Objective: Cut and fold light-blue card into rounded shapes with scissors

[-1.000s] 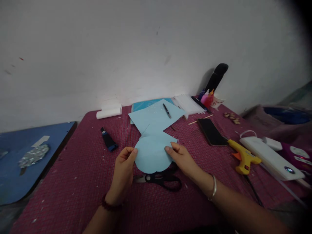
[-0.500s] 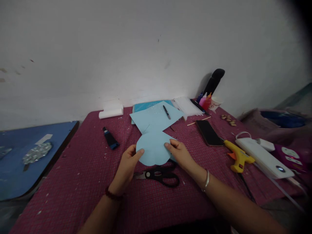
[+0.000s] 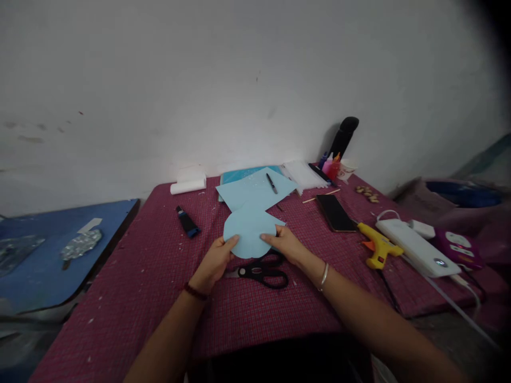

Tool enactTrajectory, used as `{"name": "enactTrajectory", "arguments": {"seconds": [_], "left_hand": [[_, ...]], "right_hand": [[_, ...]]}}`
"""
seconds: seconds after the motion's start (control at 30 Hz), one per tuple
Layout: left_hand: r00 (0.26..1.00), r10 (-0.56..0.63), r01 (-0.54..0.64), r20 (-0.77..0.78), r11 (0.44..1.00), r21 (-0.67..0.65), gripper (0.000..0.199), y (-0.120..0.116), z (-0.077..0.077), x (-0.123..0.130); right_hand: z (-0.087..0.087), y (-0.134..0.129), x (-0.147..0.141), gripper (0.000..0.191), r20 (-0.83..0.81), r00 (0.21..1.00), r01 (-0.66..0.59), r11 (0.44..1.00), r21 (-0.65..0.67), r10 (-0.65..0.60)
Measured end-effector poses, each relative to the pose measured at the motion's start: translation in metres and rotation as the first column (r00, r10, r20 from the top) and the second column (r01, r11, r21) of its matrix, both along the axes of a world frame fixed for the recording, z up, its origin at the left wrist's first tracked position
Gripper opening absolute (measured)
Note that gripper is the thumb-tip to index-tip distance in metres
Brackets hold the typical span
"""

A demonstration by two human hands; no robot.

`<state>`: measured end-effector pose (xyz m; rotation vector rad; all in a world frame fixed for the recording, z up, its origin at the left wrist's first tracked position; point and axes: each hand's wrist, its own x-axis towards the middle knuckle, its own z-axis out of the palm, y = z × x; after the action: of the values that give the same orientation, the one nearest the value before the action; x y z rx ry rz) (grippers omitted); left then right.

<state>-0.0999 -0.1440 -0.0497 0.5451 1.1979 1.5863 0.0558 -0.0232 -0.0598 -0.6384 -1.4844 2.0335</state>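
Note:
A rounded light blue paper cutout (image 3: 248,233) is held between both hands above the table. My left hand (image 3: 217,258) pinches its left edge, thumb on top. My right hand (image 3: 285,243) grips the right edge, with the thumb lying on the paper's face. Black-handled scissors (image 3: 261,272) lie just below the cutout, partly hidden by it and near my left fingers. Behind it rests a larger light blue sheet (image 3: 243,192) with a black pen (image 3: 271,183) on top.
On the red checked table (image 3: 159,276) are a dark blue tube (image 3: 187,222), a phone (image 3: 335,213), a yellow glue gun (image 3: 379,246), a white power bank (image 3: 417,248), a white roll (image 3: 188,184) and small bottles (image 3: 331,166). A blue table (image 3: 35,266) stands at left.
The camera view has shifted a little. The cutout looks flatter and slightly nearer the back, and my right thumb lies further in over its face. Both hands still hold it.

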Motion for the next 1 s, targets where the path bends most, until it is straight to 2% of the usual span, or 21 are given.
{"name": "enactTrajectory", "arguments": {"seconds": [0.23,0.4,0.6,0.73,0.87,1.0], "left_hand": [[0.995,0.102,-0.103,0.019,0.994,0.048,0.035,0.002,-0.003,-0.002],[0.993,0.108,-0.103,-0.052,0.99,0.094,0.04,0.0,-0.001,-0.006],[0.984,0.136,-0.122,-0.116,0.985,0.12,0.037,0.0,-0.006,-0.016],[0.979,0.101,-0.081,-0.175,0.99,0.119,0.036,-0.001,-0.005,-0.011],[0.97,0.062,-0.037,-0.236,0.993,0.109,0.043,-0.001,-0.004,-0.002],[0.96,0.103,-0.08,-0.26,0.992,0.097,0.043,0.0,-0.007,-0.002]], "right_hand": [[0.001,0.0,0.0,0.034,-0.018,0.995,0.104,0.99,0.091,-0.103],[-0.004,0.005,0.0,0.035,0.007,0.992,0.12,0.983,0.138,-0.123],[-0.011,0.009,0.001,0.039,-0.007,0.996,0.086,0.985,0.148,-0.086],[-0.013,0.009,0.001,0.048,-0.085,0.994,0.088,0.984,0.152,-0.076],[-0.012,0.008,0.001,0.048,-0.055,0.995,0.086,0.983,0.16,-0.078],[-0.01,0.005,0.002,0.044,-0.041,0.992,0.126,0.974,0.187,-0.12]]}}
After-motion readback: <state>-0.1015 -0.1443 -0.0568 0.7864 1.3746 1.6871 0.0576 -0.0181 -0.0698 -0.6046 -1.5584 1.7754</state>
